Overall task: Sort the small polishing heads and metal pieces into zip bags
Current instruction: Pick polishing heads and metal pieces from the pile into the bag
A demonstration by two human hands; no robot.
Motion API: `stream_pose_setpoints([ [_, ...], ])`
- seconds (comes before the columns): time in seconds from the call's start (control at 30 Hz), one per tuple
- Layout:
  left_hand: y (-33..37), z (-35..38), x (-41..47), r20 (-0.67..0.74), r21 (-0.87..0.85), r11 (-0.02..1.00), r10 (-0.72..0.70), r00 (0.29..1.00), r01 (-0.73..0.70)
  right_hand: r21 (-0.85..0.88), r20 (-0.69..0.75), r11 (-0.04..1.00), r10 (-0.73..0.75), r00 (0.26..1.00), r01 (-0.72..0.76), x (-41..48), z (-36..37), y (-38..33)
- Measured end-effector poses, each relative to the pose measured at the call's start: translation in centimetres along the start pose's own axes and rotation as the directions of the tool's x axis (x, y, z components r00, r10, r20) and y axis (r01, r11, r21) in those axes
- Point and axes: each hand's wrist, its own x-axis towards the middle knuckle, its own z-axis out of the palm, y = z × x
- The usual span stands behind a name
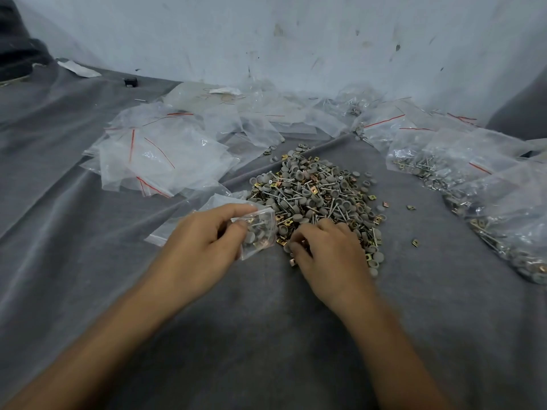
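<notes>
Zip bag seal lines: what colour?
Red seal lines on clear bags; head view.

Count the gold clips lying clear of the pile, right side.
2. The far clip lies right of the pile; the near clip lies closer to the person. Others at the pile's edge may blend in.

A zip bag (258, 234) is pinched by the left grip (204, 244) beside the parts pile (319, 193), touched by the right grip (325, 250).

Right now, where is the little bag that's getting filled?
In the head view, the little bag is pinched in the left hand, just left of the pile of parts.
</notes>
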Motion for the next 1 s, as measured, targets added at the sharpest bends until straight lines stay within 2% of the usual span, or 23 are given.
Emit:
stream_pose_setpoints([
  [0.07, -0.1, 0.0, 0.1, 0.005, -0.009, 1.000, -0.003, 1.000, 0.003, 0.067, -0.020, 0.998, 0.021, 1.000, -0.019, 0.2, -0.1, 0.1],
  [0.13, -0.1, 0.0, 0.1, 0.008, -0.005, 1.000, -0.009, 1.000, 0.009, 0.287, -0.053, 0.956, 0.075, 0.996, -0.057, 0.3, -0.6, 0.2],
  [0.17, -0.1, -0.1, 0.1, 0.009, -0.002, 1.000, -0.011, 1.000, 0.012, 0.439, -0.048, 0.895, 0.113, 0.992, -0.081, 0.2, -0.8, 0.1],
  [0.23, -0.1, -0.1, 0.2, 0.013, -0.006, 1.000, -0.019, 1.000, 0.019, 0.729, 0.024, 0.675, 0.140, 0.990, -0.113, 0.1, -1.4, -0.5],
  [0.27, 0.0, -0.1, 0.2, 0.016, -0.012, 1.000, -0.021, 1.000, 0.022, 0.815, 0.062, 0.568, 0.115, 0.991, -0.117, 0.0, -1.6, -1.0],
  [0.3, 0.1, 0.0, 0.3, 0.019, -0.021, 1.000, -0.022, 1.000, 0.022, 0.855, 0.077, 0.507, 0.079, 0.994, -0.106, -0.1, -1.6, -1.4],
  [0.33, 0.2, 0.0, 0.3, 0.019, -0.033, 0.999, -0.020, 1.000, 0.021, 0.867, 0.074, 0.491, 0.040, 0.996, -0.084, -0.2, -1.4, -1.8],
  [0.47, 0.3, 0.1, 0.2, 0.007, -0.054, 0.998, -0.013, 1.000, 0.014, 0.842, 0.032, 0.539, -0.020, 0.999, -0.016, 0.1, -0.3, -2.8],
  [0.57, 0.2, -0.1, 0.3, -0.026, -0.019, 1.000, -0.013, 1.000, 0.013, 0.873, -0.027, 0.488, 0.083, 0.996, -0.017, 0.7, -0.2, -2.3],
  [0.6, 0.2, -0.2, 0.3, -0.037, -0.011, 1.000, -0.013, 0.999, 0.013, 0.860, -0.057, 0.510, 0.128, 0.990, -0.017, 1.0, -0.2, -1.9],
  [0.67, 0.3, -0.2, 0.4, -0.048, -0.012, 1.000, -0.010, 0.999, 0.010, 0.727, -0.111, 0.687, 0.143, 0.984, -0.018, 1.5, 0.0, -1.0],
  [0.73, 0.4, -0.3, 0.3, -0.044, -0.010, 1.000, 0.002, 0.999, -0.003, 0.473, -0.095, 0.881, 0.028, 0.995, 0.020, 1.9, 0.6, -0.6],
  [0.77, 0.5, -0.3, 0.2, -0.038, -0.006, 1.000, 0.011, 0.999, -0.011, 0.348, -0.065, 0.936, -0.038, 0.997, 0.058, 2.0, 1.0, -0.7],
  [0.87, 0.5, -0.3, 0.3, -0.034, -0.005, 1.000, 0.017, 0.999, -0.017, 0.100, -0.027, 0.987, -0.123, 0.992, 0.125, 2.0, 2.1, -1.4],
  [1.0, 0.5, -0.3, 0.3, -0.031, -0.018, 1.000, 0.002, 1.000, -0.003, 0.107, -0.093, 0.984, -0.129, 0.987, 0.139, 2.0, 2.1, -1.5],
])
